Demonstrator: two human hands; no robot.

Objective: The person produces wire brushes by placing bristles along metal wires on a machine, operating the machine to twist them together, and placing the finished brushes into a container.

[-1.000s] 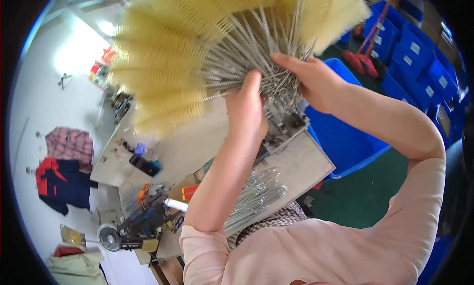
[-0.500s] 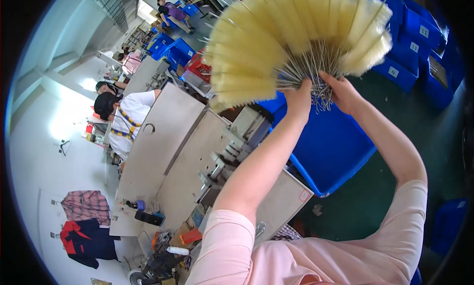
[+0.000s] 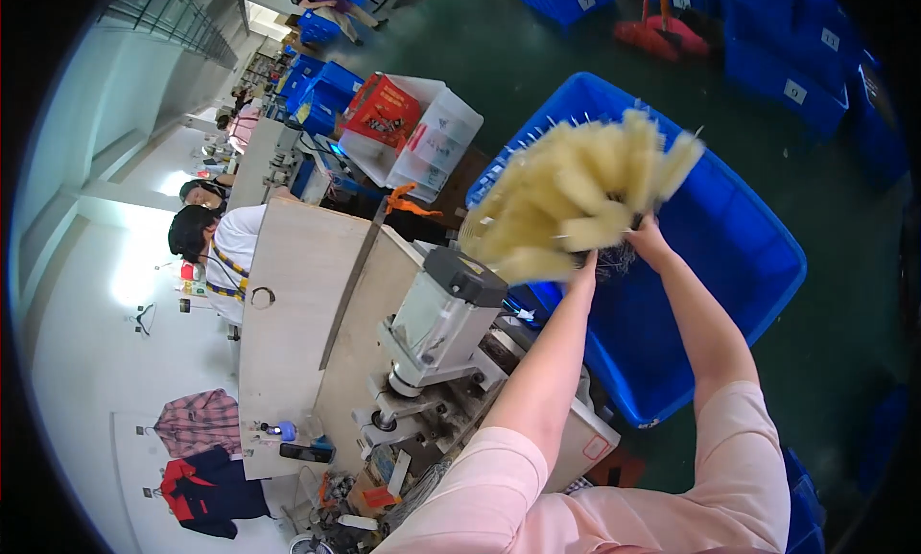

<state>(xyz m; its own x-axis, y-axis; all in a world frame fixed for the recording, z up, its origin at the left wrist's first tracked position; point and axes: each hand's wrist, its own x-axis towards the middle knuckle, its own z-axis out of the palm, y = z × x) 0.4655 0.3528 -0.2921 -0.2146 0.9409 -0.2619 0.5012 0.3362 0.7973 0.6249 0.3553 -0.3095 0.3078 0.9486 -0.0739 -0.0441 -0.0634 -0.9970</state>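
A fanned bundle of bottle brushes (image 3: pixel 585 185) with cream bristles is held between my two hands, over the far left part of a large blue bin (image 3: pixel 739 266). Motion blurs the bristles. My left hand (image 3: pixel 585 269) is closed on the near left side of the bundle, at its wire stems. My right hand (image 3: pixel 649 242) grips the stems from the right. The stems' looped ends stick out between both hands, toward me. How far the bundle is down inside the bin, I cannot tell.
Left of the bin stands a workbench (image 3: pixel 293 314) with a grey machine (image 3: pixel 432 324). A white crate (image 3: pixel 451 122) with a red package sits beyond it. Blue bins (image 3: pixel 787 84) are stacked at far right, near a red dustpan (image 3: pixel 662 36). Other people work at far left.
Both hands have lowered the brush bundle toward the blue bin, and the fan has narrowed. The view has shifted, so more of the bin, the machine and the white crate shows.
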